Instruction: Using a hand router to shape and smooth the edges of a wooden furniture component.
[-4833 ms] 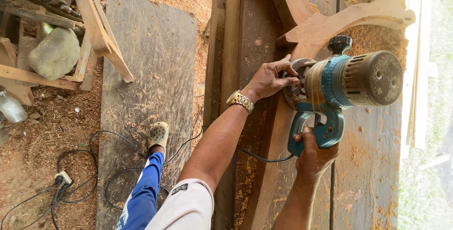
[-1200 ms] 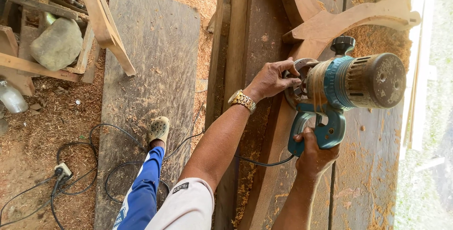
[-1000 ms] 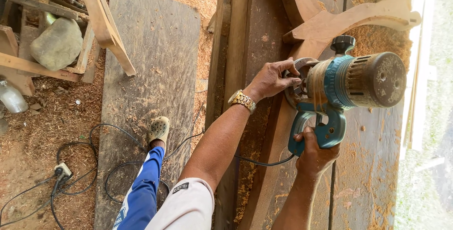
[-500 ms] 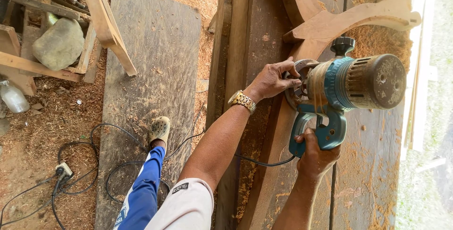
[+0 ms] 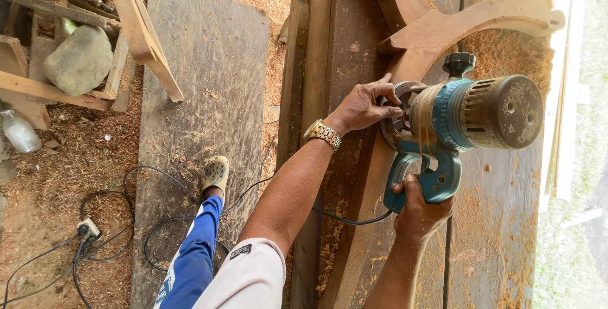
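1. A teal and grey electric router [image 5: 472, 115] sits on a curved wooden piece [image 5: 405, 74] that lies on a plank work surface [image 5: 500, 220], right of centre in the scene. The router has a round, dusty grey motor cap, a teal body, a black knob on its far side and a teal loop handle on its near side.
2. The left hand [image 5: 367, 103] rests on the router's round base, its fingers [image 5: 387, 111] spread and pressed against the metal rim. A gold-coloured wristwatch [image 5: 323, 133] sits on that wrist.
3. The right hand [image 5: 419, 211] is closed tight around the teal loop handle, fingers wrapped on it.
4. Counted: one router, one watch, two hands, one black cord [image 5: 345, 219] running left from the handle.
5. The curved wooden piece is pale brown and branches into two arms at the far end. Orange sawdust [image 5: 506, 49] lies heaped just to the right of it.
6. To the left, lower down, a grey board [image 5: 202, 62] lies on the sawdust-covered floor. One foot in a pale perforated clog [image 5: 215, 173] stands on it, with a blue trouser leg [image 5: 193, 258] above.
7. Far left: one large grey stone [image 5: 79, 60] among wooden slats, one clear plastic bottle [image 5: 19, 133], and black cables joined at a white plug [image 5: 87, 228].
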